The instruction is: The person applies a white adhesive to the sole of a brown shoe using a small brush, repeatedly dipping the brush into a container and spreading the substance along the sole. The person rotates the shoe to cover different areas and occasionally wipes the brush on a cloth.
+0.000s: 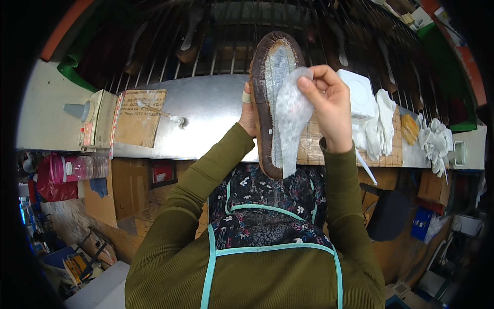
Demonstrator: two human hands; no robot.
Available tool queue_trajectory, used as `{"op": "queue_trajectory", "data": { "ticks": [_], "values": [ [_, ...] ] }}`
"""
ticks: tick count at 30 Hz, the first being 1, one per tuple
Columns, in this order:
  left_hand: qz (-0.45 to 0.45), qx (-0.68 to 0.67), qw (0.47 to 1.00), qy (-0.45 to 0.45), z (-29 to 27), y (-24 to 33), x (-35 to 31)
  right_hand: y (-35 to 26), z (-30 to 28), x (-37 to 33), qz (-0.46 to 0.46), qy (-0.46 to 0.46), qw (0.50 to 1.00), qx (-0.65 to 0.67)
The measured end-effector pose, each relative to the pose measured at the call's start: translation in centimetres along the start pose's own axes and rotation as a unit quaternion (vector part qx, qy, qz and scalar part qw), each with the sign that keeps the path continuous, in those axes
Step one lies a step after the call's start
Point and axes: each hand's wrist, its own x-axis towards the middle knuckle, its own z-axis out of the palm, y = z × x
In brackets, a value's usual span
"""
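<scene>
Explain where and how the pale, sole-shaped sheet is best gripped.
Probably pinch the sole-shaped sheet at its rounded upper end, coming from the right, as the right hand does: that end juts past the brown shoe, on the side away from the left hand.

From the shoe (261,110), my left hand (248,116) could slide toward nine o'clock over bare metal bench (203,110) until the white-tipped stick (177,120) and cardboard (135,126) get in the way; at three, the pale sheet (293,110) in my right hand (332,105) overhangs that edge, then a white box (357,95) and gloves (382,126) crowd me; metal bars (233,59) span twelve o'clock
</scene>
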Motion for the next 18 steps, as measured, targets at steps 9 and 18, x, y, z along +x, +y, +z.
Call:
{"op": "queue_trajectory", "data": {
  "ticks": [9,18],
  "values": [
    [0.015,0.020,0.999,0.022,-0.8,0.1,-0.1,1.0,1.0,4.6,-0.026,0.047,0.998,-0.012],
    [-0.014,0.006,1.000,0.006,-1.9,-0.5,-0.3,2.3,1.1,4.8,-0.149,0.150,0.893,-0.398]
  ]
}}
